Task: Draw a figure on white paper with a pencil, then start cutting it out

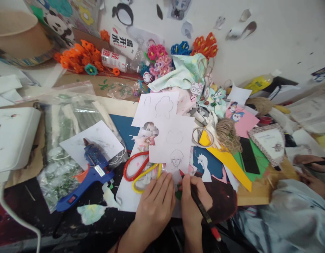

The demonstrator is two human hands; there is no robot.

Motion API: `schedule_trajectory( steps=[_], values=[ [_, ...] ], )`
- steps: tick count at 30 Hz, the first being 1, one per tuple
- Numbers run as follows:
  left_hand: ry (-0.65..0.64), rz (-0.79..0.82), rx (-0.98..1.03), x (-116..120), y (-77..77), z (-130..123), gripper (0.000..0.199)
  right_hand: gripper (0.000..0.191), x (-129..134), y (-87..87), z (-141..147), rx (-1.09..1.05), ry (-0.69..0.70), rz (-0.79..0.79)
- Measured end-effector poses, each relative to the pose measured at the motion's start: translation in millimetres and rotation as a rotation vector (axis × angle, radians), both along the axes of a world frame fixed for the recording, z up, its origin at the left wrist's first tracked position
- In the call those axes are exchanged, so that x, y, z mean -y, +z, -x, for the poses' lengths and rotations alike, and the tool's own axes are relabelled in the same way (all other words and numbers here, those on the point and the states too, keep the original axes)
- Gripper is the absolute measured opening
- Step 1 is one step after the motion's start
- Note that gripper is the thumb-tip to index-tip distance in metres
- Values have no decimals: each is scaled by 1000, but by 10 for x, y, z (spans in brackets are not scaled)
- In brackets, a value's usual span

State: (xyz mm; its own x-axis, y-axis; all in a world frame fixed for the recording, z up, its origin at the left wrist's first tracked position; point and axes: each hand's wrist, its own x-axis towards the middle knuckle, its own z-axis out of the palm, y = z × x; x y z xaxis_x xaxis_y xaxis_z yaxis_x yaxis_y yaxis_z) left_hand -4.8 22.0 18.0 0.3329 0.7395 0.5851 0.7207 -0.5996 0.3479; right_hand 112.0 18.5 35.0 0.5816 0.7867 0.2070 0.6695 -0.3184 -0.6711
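Observation:
My right hand (195, 195) is closed around a black pencil with red ends (201, 207). Its front tip rests by a pencil-drawn head (177, 159) on a white sheet of paper (162, 142) with a cut-out notch on its left side. Other faint outlines are drawn higher on the sheet. My left hand (156, 202) lies flat, fingers stretched, over the sheet's lower edge. Just beyond its fingers are a red loop (136, 165) and a yellow loop (146, 181), like scissor handles; any blades are hidden under paper.
A blue glue gun (91, 175) lies on paper at left, near a white box with a cable (16, 137). To the right are a tape roll (203, 137), twine (228, 133) and a dark phone (250, 154). Another person's sleeve (296, 207) is at far right. Crocheted flowers (82, 58) line the back.

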Motion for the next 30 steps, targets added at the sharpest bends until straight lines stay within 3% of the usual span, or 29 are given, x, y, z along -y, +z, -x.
schedule_trajectory(
  steps=[6,10,15,23,30],
  values=[
    [5,-10,-13,-5,10,3,26,42,4,-35,-23,13,-45,31],
    [1,-8,-12,-4,5,-1,27,41,1,-38,-25,15,15,13],
    [-6,0,1,3,3,-3,26,39,-5,-29,-3,39,-54,-7],
    [-11,-6,5,6,2,-4,26,38,-24,11,0,34,95,-40],
    [-3,-2,3,-1,-2,-9,26,38,-2,-53,-28,78,-34,-18]
  ],
)
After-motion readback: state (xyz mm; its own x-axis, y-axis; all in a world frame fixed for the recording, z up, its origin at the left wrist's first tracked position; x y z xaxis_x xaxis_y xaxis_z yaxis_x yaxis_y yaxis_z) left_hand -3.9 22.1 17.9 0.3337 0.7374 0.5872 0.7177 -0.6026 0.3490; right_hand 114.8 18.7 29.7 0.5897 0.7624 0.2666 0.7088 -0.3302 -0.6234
